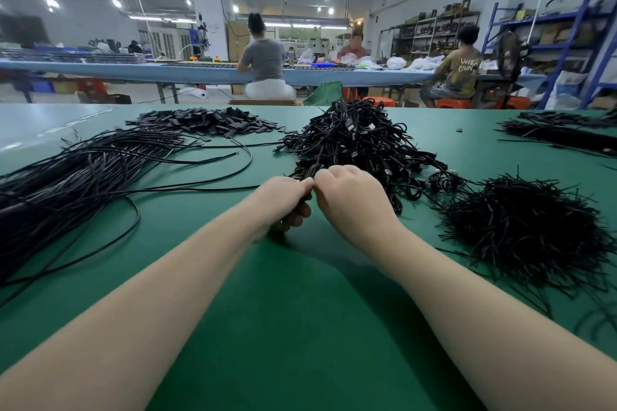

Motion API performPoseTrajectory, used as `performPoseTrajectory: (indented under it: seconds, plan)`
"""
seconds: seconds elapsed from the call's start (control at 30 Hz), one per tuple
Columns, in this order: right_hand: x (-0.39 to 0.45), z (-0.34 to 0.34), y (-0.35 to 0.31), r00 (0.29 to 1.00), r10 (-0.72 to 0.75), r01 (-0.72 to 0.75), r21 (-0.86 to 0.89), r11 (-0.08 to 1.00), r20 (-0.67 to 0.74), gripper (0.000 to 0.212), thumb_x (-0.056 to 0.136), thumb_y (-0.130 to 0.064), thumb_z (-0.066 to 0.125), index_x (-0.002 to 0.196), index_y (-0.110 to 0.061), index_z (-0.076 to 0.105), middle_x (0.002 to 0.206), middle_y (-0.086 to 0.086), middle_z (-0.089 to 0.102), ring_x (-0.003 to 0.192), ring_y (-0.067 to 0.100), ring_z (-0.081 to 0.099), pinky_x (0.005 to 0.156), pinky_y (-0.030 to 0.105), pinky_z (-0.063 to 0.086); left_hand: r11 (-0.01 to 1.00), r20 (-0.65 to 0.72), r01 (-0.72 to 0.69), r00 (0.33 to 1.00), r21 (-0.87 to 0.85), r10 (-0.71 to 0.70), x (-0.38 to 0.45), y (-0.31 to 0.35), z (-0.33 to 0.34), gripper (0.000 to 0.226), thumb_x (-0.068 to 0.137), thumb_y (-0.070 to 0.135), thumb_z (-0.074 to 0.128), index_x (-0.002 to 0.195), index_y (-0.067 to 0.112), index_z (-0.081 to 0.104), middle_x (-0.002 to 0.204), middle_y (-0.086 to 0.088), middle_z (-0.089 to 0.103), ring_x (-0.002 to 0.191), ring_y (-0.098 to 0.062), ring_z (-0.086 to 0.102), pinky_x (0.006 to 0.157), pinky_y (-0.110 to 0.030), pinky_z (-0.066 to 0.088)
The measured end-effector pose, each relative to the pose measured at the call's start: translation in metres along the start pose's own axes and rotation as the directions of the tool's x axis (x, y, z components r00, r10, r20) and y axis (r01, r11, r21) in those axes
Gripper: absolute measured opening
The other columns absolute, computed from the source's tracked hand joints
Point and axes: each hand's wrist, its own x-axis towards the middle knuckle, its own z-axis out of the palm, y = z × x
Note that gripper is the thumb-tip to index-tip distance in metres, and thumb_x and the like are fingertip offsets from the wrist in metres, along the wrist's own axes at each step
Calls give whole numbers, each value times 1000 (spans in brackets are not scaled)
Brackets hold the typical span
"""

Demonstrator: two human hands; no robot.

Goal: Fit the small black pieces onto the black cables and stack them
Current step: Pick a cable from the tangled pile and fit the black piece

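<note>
Fingers of both hands curled tight, tips meeting on a black cable over the green table (300,310).

The left hand (283,200) and right hand (350,197) pinch the cable (200,189) at the near edge of the stack (360,143); loose cables (83,177) lie left, small pieces (207,122) behind. Whatever sits between the fingertips is hidden.
</note>
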Motion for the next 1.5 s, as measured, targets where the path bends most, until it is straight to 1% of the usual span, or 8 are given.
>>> performPoseTrajectory:
  seconds: [0.17,0.33,0.47,0.77,1.07,1.2,1.33,1.5]
  plan:
    - [0,-4,-11,990,-139,130,200,971,31,7,79,7,62,80,3,56,79,16,51,61,35,55,45,38,45,946,277,305,905,106,-323,-11,17,-50,45,86,49,57,50,22,62,57,12,51,47,-5,48,45,-17,32]
    - [4,1,-12,902,402,-413,596,689,160,11,85,-5,60,76,-8,55,74,3,57,68,20,57,60,31,41,996,167,-87,982,-5,87,-9,18,-54,34,96,38,52,80,25,80,95,13,70,87,-9,57,81,-26,45]
    - [7,0,-13,768,489,-567,794,218,414,17,91,-6,60,75,-11,56,74,7,64,72,21,71,71,36,60,963,179,-267,946,-41,270,-10,21,-47,39,93,-3,46,97,22,75,93,3,75,80,-6,69,70,-21,55]
    - [2,0,-12,863,432,-499,579,645,262,10,83,-10,67,85,-16,76,62,-15,62,56,3,57,58,14,46,952,160,-288,949,104,270,-9,11,-54,34,82,-4,68,106,19,72,97,-3,75,84,-13,69,78,-25,57]
    - [-1,-7,-12,959,282,-248,437,864,-12,11,85,-10,65,86,-7,76,75,10,67,70,24,60,67,39,49,926,65,-255,967,279,247,-4,9,-52,23,84,50,65,84,28,74,62,22,61,71,-6,57,68,-21,51]
    - [-1,-8,-12,974,225,-192,382,904,-42,13,86,-9,64,88,-3,75,76,13,66,71,32,61,63,43,50,989,74,-150,986,7,149,-6,11,-41,40,90,38,64,111,3,64,78,-1,68,66,-11,63,56,-17,49]
    - [-2,-11,-10,994,99,-83,278,957,-43,14,86,-6,60,86,3,71,75,16,65,73,35,62,57,42,51,958,-35,-37,999,-284,29,-6,16,-35,47,84,22,73,117,21,40,77,-8,66,50,-12,61,39,-18,43]
    - [-4,-9,-9,983,166,-131,340,931,-78,15,85,-6,63,94,-1,74,80,15,68,75,33,64,63,41,53,961,56,-77,994,-265,95,-6,13,-37,15,94,15,57,99,24,69,66,4,61,64,-13,64,48,-17,49]
